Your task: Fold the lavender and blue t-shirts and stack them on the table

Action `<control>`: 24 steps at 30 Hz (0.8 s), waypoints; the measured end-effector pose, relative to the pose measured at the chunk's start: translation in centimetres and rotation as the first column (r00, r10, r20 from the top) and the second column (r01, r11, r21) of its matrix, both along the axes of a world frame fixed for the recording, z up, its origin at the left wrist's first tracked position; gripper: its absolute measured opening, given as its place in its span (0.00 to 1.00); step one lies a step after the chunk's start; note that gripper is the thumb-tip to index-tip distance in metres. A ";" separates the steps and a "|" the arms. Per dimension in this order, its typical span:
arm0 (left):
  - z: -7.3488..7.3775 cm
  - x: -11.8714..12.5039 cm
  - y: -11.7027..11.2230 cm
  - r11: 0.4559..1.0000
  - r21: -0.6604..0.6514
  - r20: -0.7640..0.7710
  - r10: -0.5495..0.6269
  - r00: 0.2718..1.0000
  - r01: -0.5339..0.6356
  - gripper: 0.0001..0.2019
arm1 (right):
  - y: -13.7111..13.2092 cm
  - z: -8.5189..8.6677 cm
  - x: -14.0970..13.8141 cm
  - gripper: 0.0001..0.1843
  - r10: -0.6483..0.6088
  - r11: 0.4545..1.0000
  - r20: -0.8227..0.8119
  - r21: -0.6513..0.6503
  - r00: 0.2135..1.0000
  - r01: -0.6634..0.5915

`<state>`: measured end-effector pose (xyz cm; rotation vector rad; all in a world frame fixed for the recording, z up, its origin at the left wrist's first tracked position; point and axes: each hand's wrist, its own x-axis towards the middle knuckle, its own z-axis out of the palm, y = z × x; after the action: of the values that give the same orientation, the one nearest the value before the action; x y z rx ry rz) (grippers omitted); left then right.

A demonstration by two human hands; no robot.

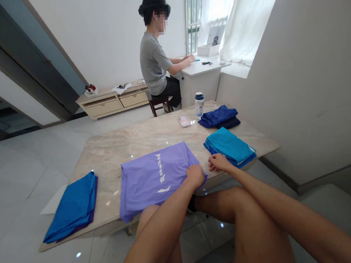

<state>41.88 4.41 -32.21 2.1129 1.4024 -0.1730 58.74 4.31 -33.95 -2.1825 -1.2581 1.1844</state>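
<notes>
A light purple garment (145, 175) with white printed characters and a logo lies partly folded in front of me, its near side draped over the table edge. At its right corner, my left hand (195, 175) is closed, with the cloth bunched at its fingers. My right hand (217, 162) rests by the table edge, between the purple garment and a folded stack of teal cloth (230, 145). Its fingers curl inward, and I see nothing held in them.
The marble-look table (103, 154) also carries folded blue garments (73, 210) at left, a dark blue garment (219, 116), a water bottle (199, 106) and a small pinkish item (185, 121). Beyond, a person (155, 63) sits at a white desk (200, 67). A wall stands at right.
</notes>
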 end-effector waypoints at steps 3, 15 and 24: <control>0.8 -0.7 0.1 1.000 -0.008 -0.043 -0.008 0.999 0.008 0.22 | 0.4 0.0 0.2 0.13 -0.055 0.998 -0.062 -0.037 0.997 0.053; 4.1 -9.7 -1.9 0.991 -0.025 0.147 -0.125 0.981 0.131 0.09 | 5.1 2.8 -8.4 0.20 -0.008 0.992 -0.107 -0.126 0.994 -0.005; 3.7 -19.2 -3.5 0.951 -0.249 0.417 0.275 0.866 -0.182 0.12 | 6.4 6.4 -15.1 0.05 0.033 0.998 -0.089 0.064 0.996 -0.028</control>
<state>22.70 0.89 -28.54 1.6623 1.2775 0.2470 43.64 10.71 -27.56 -2.0489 -1.2780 1.2235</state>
